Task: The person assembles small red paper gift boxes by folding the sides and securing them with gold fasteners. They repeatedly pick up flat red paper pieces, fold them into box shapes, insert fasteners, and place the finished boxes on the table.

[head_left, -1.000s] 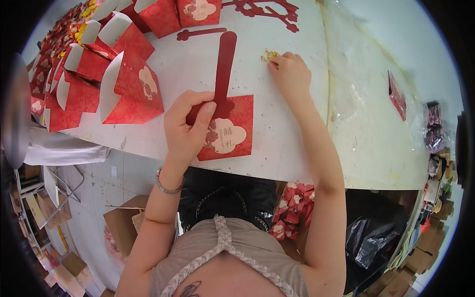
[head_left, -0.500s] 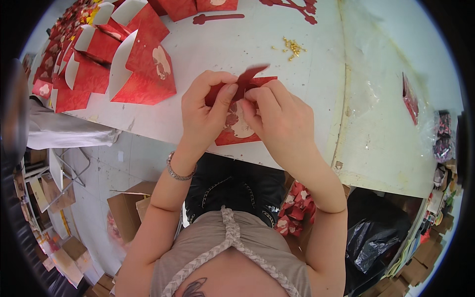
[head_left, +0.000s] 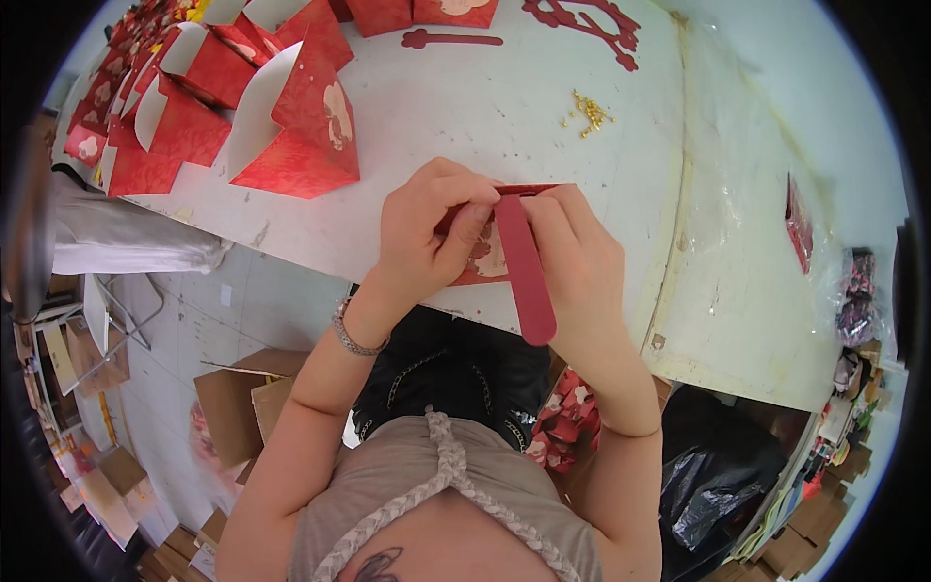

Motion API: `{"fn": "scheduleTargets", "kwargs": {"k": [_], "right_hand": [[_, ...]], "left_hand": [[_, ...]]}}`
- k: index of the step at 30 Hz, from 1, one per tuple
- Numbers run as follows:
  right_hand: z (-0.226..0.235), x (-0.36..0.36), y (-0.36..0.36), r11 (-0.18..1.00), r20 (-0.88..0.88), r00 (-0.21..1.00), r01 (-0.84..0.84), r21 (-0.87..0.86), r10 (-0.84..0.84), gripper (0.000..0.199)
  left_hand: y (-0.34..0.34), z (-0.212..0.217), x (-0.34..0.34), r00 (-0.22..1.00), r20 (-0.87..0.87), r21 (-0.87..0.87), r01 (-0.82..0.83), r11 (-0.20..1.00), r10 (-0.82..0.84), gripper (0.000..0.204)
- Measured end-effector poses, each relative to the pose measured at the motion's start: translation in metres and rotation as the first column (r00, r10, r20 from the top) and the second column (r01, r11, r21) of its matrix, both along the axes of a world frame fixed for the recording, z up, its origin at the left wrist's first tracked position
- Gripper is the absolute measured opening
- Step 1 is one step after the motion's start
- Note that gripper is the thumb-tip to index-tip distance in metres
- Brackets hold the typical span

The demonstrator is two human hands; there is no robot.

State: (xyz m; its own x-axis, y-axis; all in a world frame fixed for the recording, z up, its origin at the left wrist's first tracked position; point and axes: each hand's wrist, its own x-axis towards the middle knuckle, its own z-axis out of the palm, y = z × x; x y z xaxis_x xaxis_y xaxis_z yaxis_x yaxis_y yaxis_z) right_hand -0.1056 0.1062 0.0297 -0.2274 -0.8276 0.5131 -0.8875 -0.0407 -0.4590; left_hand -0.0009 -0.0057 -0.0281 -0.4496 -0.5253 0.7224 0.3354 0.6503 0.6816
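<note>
A red paper box [head_left: 493, 254] with a pale printed design stands in front of me at the table's near edge, partly covered by my hands. From its upper rim a dark red paper strip [head_left: 529, 276] with a rounded end hangs down toward me. My left hand [head_left: 430, 233] is closed on the box's left side, thumb and fingers pinched near the strip's upper end. My right hand [head_left: 574, 252] is closed at the box's upper right edge, its fingertips partly hidden by the strip and inside the rim.
Several open red paper boxes [head_left: 296, 136] crowd the table's left side. Beyond my hands lie a loose flower-ended strip [head_left: 452, 40], more dark red cutouts [head_left: 592, 24] and a small pile of gold fasteners [head_left: 590, 113]. A plastic-wrapped red item [head_left: 799, 223] lies at the right.
The dark red strip has swung from pointing up and away to hanging down toward me. Both hands sit slightly lower and further right in view with the box.
</note>
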Motion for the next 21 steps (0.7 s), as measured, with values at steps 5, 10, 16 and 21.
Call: {"fn": "scheduleTargets", "kwargs": {"k": [5,10,16,21], "right_hand": [[-0.003,0.0,0.004,0.999,0.038,0.999,-0.024,-0.041,0.025,0.016],[-0.011,-0.002,0.008,0.999,0.008,0.999,-0.037,-0.023,0.037,0.017],[-0.009,0.0,0.003,0.997,0.047,0.999,0.0,-0.079,0.003,0.017],[-0.002,0.001,0.001,0.997,-0.002,0.998,0.067,-0.033,-0.067,0.019]], "left_hand": [[0.001,0.0,0.0,0.999,-0.034,-0.097,-0.017,0.995,0.014,0.014],[0.002,-0.002,0.001,0.999,-0.038,-0.113,-0.041,0.993,0.037,0.017],[0.001,-0.002,0.002,0.998,-0.024,-0.11,-0.065,0.992,0.063,0.017],[0.003,0.014,0.008,0.987,0.159,0.053,-0.013,0.999,0.004,0.017]]}}
